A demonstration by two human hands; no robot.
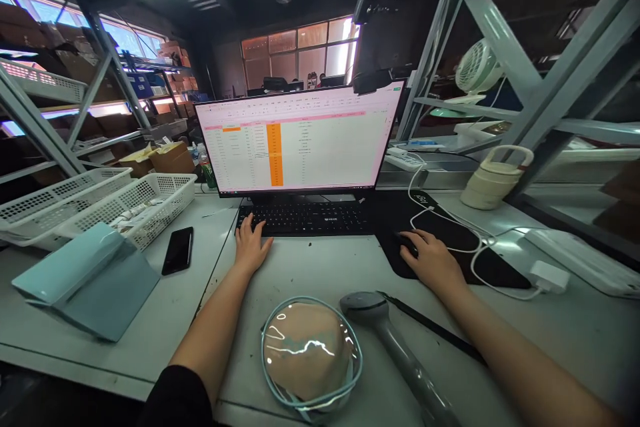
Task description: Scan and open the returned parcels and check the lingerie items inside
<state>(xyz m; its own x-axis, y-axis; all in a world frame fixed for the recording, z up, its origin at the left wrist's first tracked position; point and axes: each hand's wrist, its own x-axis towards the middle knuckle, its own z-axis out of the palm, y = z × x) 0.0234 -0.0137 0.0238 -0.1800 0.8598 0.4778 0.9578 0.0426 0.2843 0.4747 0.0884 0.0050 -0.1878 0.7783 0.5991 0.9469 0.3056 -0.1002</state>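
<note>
My left hand (250,243) rests with fingers spread over the left end of a black keyboard (310,219). On the right, my right hand (431,259) is wrapped round a black computer mouse (409,245) on a dark mouse pad (450,223). Behind the keyboard stands a monitor (330,160) showing a spreadsheet with an orange column. Between my forearms lie a round clear pouch (310,350) with a teal rim and something beige inside, and a grey handheld barcode scanner (395,340). A thin black strip (435,327) runs from near the scanner's head to under my right forearm.
Left are a black phone (178,250), a folded light-blue packet (90,280) and white plastic baskets (170,213). Right are a cream cup with a handle (493,180), white cables and a charger (549,277). Metal shelf frames (575,73) rise on both sides.
</note>
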